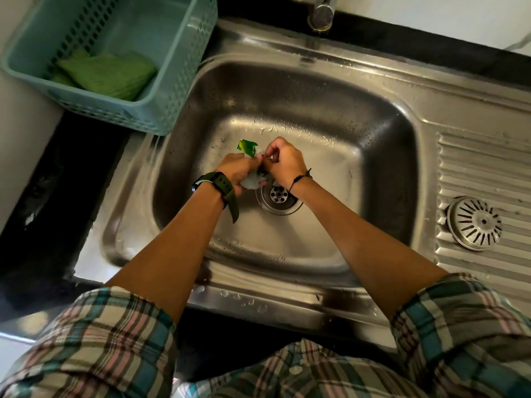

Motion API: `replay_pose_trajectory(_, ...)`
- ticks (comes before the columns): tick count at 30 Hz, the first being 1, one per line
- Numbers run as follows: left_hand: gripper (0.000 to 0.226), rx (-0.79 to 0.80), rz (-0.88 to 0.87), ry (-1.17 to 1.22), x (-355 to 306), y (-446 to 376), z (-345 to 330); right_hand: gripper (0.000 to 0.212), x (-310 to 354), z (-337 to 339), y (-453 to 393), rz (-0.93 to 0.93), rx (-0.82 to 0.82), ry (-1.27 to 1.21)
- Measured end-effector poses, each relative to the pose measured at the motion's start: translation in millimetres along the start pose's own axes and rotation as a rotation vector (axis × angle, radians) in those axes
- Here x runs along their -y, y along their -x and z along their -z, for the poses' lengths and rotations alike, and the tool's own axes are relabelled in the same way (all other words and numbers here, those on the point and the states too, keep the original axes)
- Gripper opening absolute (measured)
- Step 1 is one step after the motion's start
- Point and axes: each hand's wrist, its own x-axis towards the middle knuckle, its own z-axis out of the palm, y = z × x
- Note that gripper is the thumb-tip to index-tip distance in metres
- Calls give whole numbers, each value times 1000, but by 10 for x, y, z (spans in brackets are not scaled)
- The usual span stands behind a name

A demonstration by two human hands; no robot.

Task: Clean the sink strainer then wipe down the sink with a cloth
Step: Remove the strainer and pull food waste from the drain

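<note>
With the rigid, wet, probably slippery sink strainer (474, 223) lying apart on the drainboard, best gripped by its rim, left hand (236, 170) and right hand (283, 160) pinch soft debris (247, 147) over the sink (316, 90).

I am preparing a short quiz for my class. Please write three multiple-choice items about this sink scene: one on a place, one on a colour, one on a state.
1. Where does the sink strainer lie?
A. in the drain
B. on the ribbed drainboard
C. in the basket

2. What colour is the cloth in the basket?
A. green
B. red
C. white

3. What is the state of the drain?
A. covered by the strainer
B. plugged with the cloth
C. uncovered

Answers: 1 B, it rests on the ridges to the right of the basin. 2 A, the folded cloth is green. 3 C, its holes show below the left hand and right hand.
</note>
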Motion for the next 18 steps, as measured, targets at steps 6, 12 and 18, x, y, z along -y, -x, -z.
replay_pose_trajectory(6, 13, -221, -32, -172, 15, -119, 54, 24, -97, 87, -103, -214, 88, -414)
replay_pose_trajectory(12, 14, -237, -38, -127, 38, -209, 134, 15, -543, 56, -172, -53, 182, 403)
replay_pose_trajectory(18, 21, -286, -77, -240, 60, -145, 138, 36, -795, -114, -40, 230, 402, 981)
